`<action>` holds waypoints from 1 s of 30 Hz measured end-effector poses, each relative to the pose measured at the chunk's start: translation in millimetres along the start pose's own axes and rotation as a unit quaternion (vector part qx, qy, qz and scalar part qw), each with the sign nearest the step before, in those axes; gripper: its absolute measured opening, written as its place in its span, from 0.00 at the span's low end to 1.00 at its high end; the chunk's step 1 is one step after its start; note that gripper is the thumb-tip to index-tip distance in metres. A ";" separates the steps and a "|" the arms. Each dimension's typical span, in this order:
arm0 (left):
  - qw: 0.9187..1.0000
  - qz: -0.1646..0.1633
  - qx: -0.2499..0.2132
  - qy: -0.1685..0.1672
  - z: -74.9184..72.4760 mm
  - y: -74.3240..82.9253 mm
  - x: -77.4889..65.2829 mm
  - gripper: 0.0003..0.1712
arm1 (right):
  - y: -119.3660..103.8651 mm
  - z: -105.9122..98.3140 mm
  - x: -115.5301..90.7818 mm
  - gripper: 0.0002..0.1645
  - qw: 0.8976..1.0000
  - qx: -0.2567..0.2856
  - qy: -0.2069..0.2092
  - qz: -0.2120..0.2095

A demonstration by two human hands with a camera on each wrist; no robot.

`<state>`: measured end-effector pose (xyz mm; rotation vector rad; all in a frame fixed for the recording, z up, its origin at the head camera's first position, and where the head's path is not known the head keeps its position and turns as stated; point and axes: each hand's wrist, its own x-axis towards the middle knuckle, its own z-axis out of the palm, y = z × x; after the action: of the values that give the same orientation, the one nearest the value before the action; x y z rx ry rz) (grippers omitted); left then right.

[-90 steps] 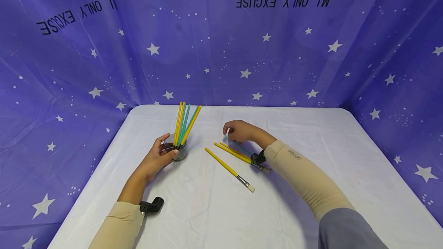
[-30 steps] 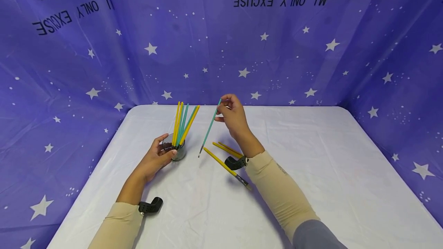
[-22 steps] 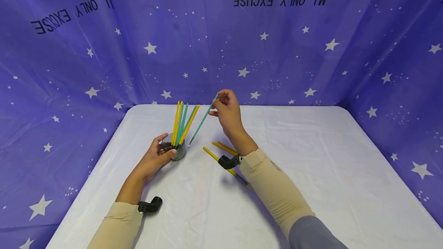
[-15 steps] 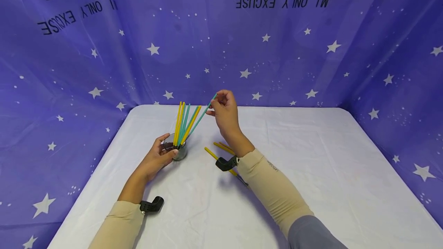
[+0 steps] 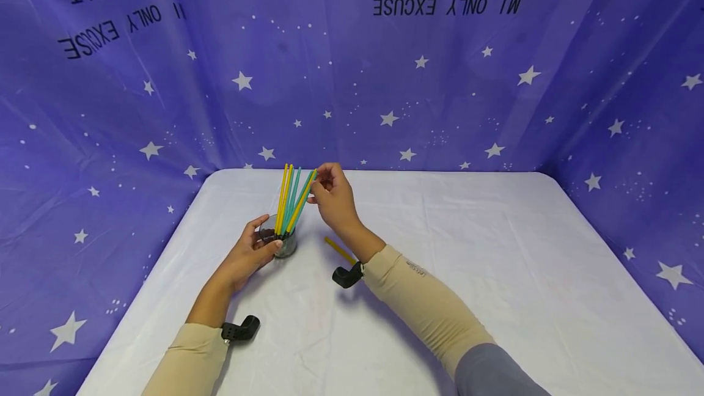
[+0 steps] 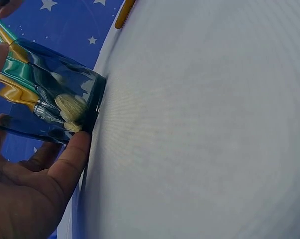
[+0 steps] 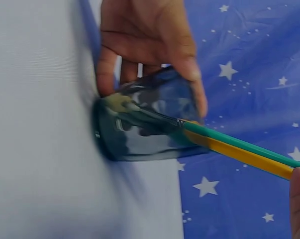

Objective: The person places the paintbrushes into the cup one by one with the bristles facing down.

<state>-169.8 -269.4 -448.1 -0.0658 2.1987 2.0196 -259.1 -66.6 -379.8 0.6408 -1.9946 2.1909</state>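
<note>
My left hand (image 5: 250, 258) grips a clear glass cup (image 5: 286, 249) standing on the white table, fingers and thumb round its side. Several yellow and teal paintbrushes lean in the cup, handles up; pale bristles (image 6: 71, 107) show at its bottom in the left wrist view. With fingertips near the handle's upper end, my right hand (image 5: 338, 203) pinches a teal paintbrush (image 7: 234, 141). That brush slants down into the cup beside a thicker yellow paintbrush (image 7: 249, 158), as the right wrist view shows.
On the table (image 5: 495, 249) lies another yellow paintbrush (image 5: 339, 250), partly hidden by the camera (image 5: 348, 275) on my right wrist. A purple curtain (image 5: 352, 66) with stars hangs behind the table and along its sides.
My right hand has lifted the teal paintbrush off the table, carried it left and lowered its bristle end into the cup. My left hand has stayed on the cup.
</note>
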 end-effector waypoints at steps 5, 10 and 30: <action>1.000 0.002 -0.001 0.001 0.7 -1.1 0.3 0.49 | 7.6 6.1 -6.5 0.11 1.000 -0.018 0.000 0.020; 1.000 0.003 -0.004 -0.001 0.3 -0.9 -0.4 0.49 | 15.0 7.8 -7.7 0.13 0.999 -0.026 -0.003 0.032; 1.000 0.007 -0.001 -0.003 -1.6 1.3 -0.5 0.48 | 23.3 -48.4 2.2 0.09 0.971 -0.153 -0.149 0.109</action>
<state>-169.7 -270.9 -446.7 -0.0439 2.2004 2.0273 -280.7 -23.1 -402.8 0.7767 -2.6011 1.9168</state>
